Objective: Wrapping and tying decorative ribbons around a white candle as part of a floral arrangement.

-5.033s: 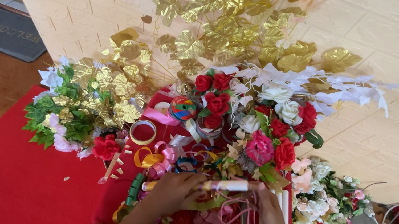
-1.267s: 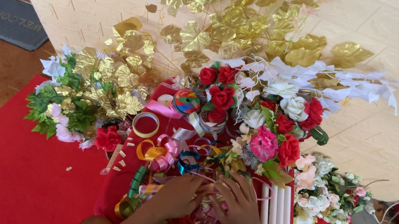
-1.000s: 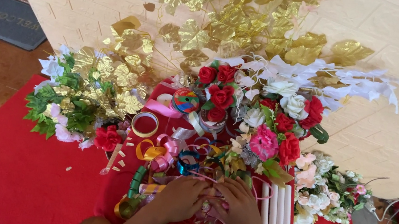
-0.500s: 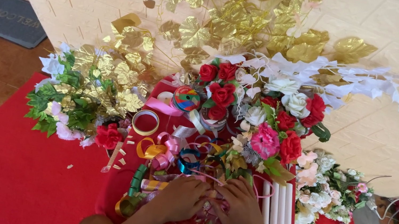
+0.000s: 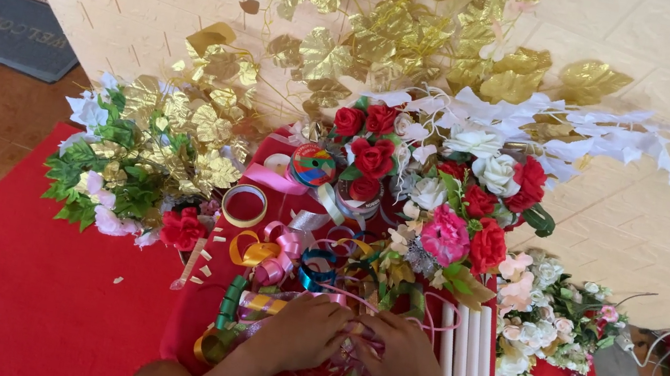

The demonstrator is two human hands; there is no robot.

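The white rolled paper stick has gone from the hands: left hand (image 5: 309, 334) and right hand (image 5: 400, 353) now meet, pinching thin pink curling ribbon (image 5: 359, 339) between their fingertips.

Both hands (image 5: 354, 345) amid curled ribbons (image 5: 286, 261)

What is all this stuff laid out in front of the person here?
Gold leaf sprays: several, gold, against the wall at top.
White leaf branch: one, white, upper right.
Rose bunch: one, red, white and pink, centre.
Green and gold bouquet: one, left.
Pale flower bunch: one, white and pink, right.
Ribbon spool: one, multicoloured, centre.
Tape ring: one, yellowish, left of centre.
Curled ribbons: many, mixed colours, above the hands.
White sticks: three or four, right of the hands.
Red cloth: one, underneath.
Doormat: one, grey, far left.
Left hand, right hand: together on ribbon; grip unclear.
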